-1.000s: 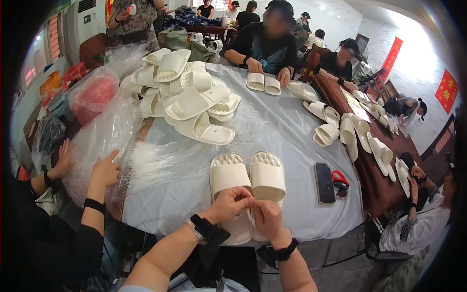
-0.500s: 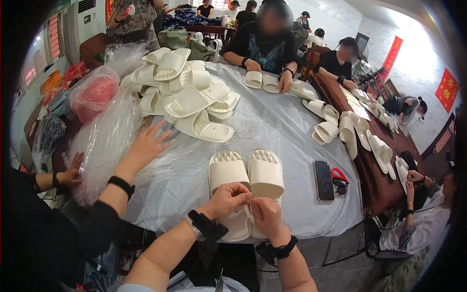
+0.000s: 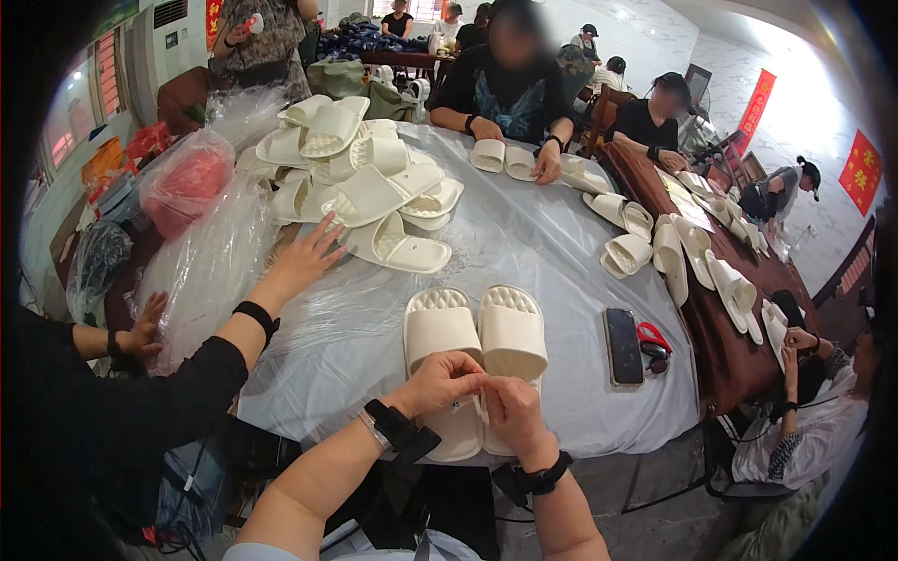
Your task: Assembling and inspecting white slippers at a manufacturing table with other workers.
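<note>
— What can't you make out here?

— The heel ends of the pair of cream slippers (image 3: 477, 341) lie under the left hand (image 3: 441, 381) and right hand (image 3: 510, 413), and whatever the fingertips pinch between them is too small to tell.

— Anything else?

— The pile of slippers (image 3: 360, 178) overlaps (no counting them), and the pink bag (image 3: 187, 179) hides its contents.

Slipper pair (image 3: 475, 341) on table (image 3: 552, 243); phone (image 3: 623, 346) right, slipper pile (image 3: 365, 178) seemingly behind-left.
</note>
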`<action>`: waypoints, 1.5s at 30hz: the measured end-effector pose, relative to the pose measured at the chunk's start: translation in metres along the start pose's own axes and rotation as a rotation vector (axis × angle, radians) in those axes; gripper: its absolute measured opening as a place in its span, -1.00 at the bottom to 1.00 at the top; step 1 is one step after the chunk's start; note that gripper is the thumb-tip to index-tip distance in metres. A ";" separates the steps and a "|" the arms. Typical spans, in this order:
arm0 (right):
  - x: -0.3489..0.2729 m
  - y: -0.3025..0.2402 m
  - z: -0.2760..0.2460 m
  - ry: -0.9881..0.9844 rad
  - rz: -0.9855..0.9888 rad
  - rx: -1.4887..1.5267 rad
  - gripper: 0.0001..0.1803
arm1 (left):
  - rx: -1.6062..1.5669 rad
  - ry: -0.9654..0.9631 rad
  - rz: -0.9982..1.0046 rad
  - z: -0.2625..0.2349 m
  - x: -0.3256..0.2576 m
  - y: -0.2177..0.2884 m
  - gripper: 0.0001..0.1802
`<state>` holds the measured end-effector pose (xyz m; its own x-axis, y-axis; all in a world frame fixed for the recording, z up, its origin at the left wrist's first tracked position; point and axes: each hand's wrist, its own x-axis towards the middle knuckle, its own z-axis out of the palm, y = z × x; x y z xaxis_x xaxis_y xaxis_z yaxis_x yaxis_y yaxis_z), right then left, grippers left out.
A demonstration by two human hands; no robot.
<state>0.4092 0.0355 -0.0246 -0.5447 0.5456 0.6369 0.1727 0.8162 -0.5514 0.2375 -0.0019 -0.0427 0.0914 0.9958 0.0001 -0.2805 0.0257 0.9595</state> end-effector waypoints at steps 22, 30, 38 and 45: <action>-0.001 -0.006 -0.004 0.002 0.045 0.008 -0.93 | -0.020 0.075 0.019 0.006 -0.004 0.004 -0.86; 0.002 0.002 0.002 0.030 -0.002 -0.025 -0.93 | 0.040 0.031 -0.033 0.001 0.003 0.006 -0.89; 0.000 0.003 0.001 0.014 0.011 -0.010 -0.93 | -0.029 0.113 0.026 0.002 0.001 0.000 -0.88; 0.000 0.005 0.004 0.018 -0.003 -0.030 -0.92 | 0.016 0.069 0.003 0.006 0.000 0.004 -0.87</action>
<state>0.4067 0.0390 -0.0291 -0.5305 0.5464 0.6481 0.1957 0.8228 -0.5336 0.2423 -0.0024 -0.0373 0.0247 0.9996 -0.0161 -0.2653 0.0221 0.9639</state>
